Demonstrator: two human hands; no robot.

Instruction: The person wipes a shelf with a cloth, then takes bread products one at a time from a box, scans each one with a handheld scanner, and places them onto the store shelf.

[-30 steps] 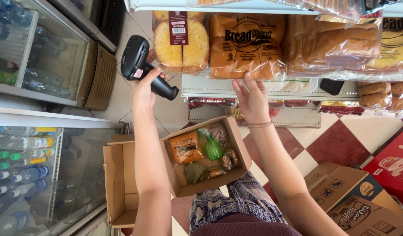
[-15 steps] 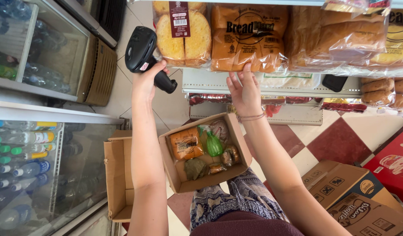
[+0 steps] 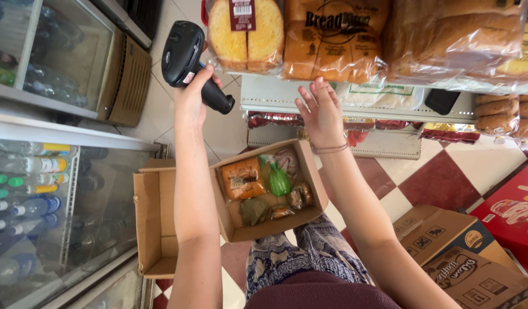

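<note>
A shop aisle with a red-and-cream checked floor (image 3: 447,171) runs between a glass-fronted cooler (image 3: 52,217) on the left, stocked with bottles that are dim behind the glass, and a bread shelf (image 3: 355,100) ahead that carries bagged loaves (image 3: 333,37) and a pack of round yellow cakes (image 3: 245,28); the packs further right are cut off by the frame edge. Printed cardboard cartons (image 3: 464,257) sit on the floor at lower right, only partly in view, and an empty open carton (image 3: 155,223) lies on its side by the cooler. On the person's lap rests a small open cardboard box (image 3: 270,194) holding an orange packet (image 3: 243,178), a green bag (image 3: 278,180), a pale wrapped round item and a few small dark packets whose contents are hard to make out. The left hand (image 3: 192,97) is raised and closed tightly around the grip of a black handheld scanner (image 3: 186,60), whose head points up toward the cake pack, just beside it. The right hand (image 3: 321,111) is spread open, palm toward the shelf, fingers just below the loaves and holding nothing; whether it touches the shelf edge cannot be told.
</note>
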